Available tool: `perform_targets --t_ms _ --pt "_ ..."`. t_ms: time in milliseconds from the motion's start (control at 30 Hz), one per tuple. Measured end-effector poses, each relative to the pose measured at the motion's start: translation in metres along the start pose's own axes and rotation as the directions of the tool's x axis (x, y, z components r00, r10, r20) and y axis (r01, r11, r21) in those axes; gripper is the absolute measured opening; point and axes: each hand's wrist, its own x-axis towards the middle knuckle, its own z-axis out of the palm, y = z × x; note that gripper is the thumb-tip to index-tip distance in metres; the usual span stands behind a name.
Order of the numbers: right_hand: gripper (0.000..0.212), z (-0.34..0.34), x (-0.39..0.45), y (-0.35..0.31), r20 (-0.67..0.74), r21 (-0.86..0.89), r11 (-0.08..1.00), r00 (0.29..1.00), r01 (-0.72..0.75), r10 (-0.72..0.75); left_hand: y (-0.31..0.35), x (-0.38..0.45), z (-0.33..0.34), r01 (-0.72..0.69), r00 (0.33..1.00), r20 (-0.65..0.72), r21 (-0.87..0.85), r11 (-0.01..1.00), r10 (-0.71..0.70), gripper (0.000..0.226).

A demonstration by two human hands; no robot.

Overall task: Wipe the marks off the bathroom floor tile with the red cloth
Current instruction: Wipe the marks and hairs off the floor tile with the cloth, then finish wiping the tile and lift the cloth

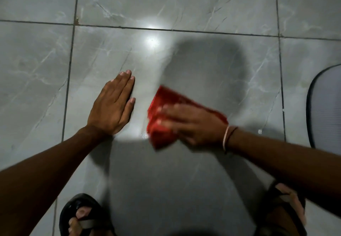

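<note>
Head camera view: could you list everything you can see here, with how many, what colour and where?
Floor tiles: several, grey with pale marble veins, dark grout lines, filling the view.
Light reflection: one, white glare, on the centre tile above the hands.
Red cloth: one, red, blurred, on the centre tile under the right hand.
Mat or seat edge: one, pale grey with a dark rim, at the right edge; cannot tell which it is.
Sandals: two, dark, at the bottom left and bottom right, one on each foot.
Wrist bands: thin, pale and dark, on the right wrist.
Left hand: one, flat on the tile, fingers together, empty.
Right hand: one, pressing on the cloth, blurred.
</note>
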Motion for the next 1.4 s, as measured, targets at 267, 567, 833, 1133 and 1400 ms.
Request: perform_targets --t_ms 267,567,833,1133,1400 --pt "0.047 -0.041 0.043 0.075 -0.275 0.039 0.702 0.668 -0.711 0.692 -0.001 -0.001 0.000 -0.010 1.000 -0.002 0.001 1.000 0.010 0.059" --pt "0.050 0.035 -0.081 -0.120 0.271 0.193 0.946 0.913 0.259 -0.305 0.000 -0.001 -0.001 -0.010 1.000 -0.003 0.015 1.000 0.010 0.060" --pt "0.041 -0.024 -0.022 0.020 0.029 0.051 0.997 0.998 -0.062 0.061 0.002 0.000 -0.001 0.020 1.000 0.013 0.028 0.999 -0.020 0.060" --pt "0.054 -0.050 0.013 0.048 -0.107 0.062 0.770 0.763 -0.635 0.637 0.015 0.006 -0.017 0.070 0.994 0.090 0.004 0.998 -0.070 0.060" --pt "0.061 -0.172 -0.009 -0.040 0.172 0.545 0.271 0.422 -0.793 0.890 0.132 0.073 -0.144 0.197 0.955 0.231 -0.026 0.980 -0.186 0.067"
